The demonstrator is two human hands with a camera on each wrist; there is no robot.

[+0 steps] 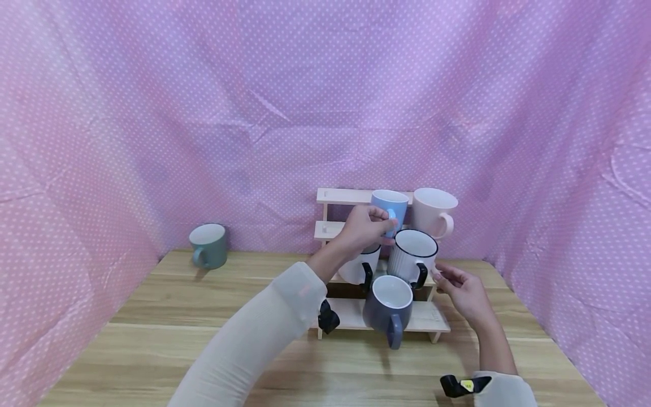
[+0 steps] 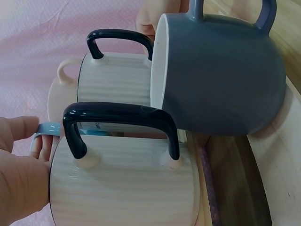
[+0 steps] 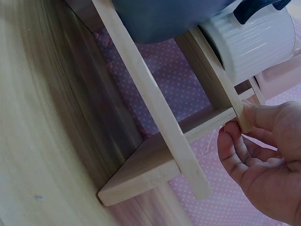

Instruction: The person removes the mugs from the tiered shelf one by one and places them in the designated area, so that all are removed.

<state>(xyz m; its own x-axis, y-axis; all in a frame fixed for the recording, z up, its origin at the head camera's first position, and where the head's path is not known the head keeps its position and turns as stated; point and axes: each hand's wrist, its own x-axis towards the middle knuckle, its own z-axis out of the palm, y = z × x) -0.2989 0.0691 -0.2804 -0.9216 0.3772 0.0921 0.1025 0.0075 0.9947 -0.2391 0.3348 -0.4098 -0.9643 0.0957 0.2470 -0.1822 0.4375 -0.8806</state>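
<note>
My left hand (image 1: 362, 230) pinches the handle of a light blue mug (image 1: 400, 212) on the upper part of a stepped wooden rack (image 1: 346, 311). In the left wrist view, thumb and fingers meet at the blue handle (image 2: 49, 128). At the rack's right side my right hand (image 1: 465, 295) grips the end of a middle shelf board (image 3: 239, 113) between thumb and fingers. Two white ribbed mugs with black handles, one on the left (image 1: 351, 272) and one on the right (image 1: 404, 264), stand below the blue mug. A dark grey mug (image 1: 376, 314) sits on the lowest step.
A pale pink mug (image 1: 426, 212) stands at the rack's upper right. Far to the left, a green mug (image 1: 216, 255) is on the wooden table (image 1: 142, 339), near the back edge. Pink dotted cloth (image 1: 254, 141) hangs behind and along both sides.
</note>
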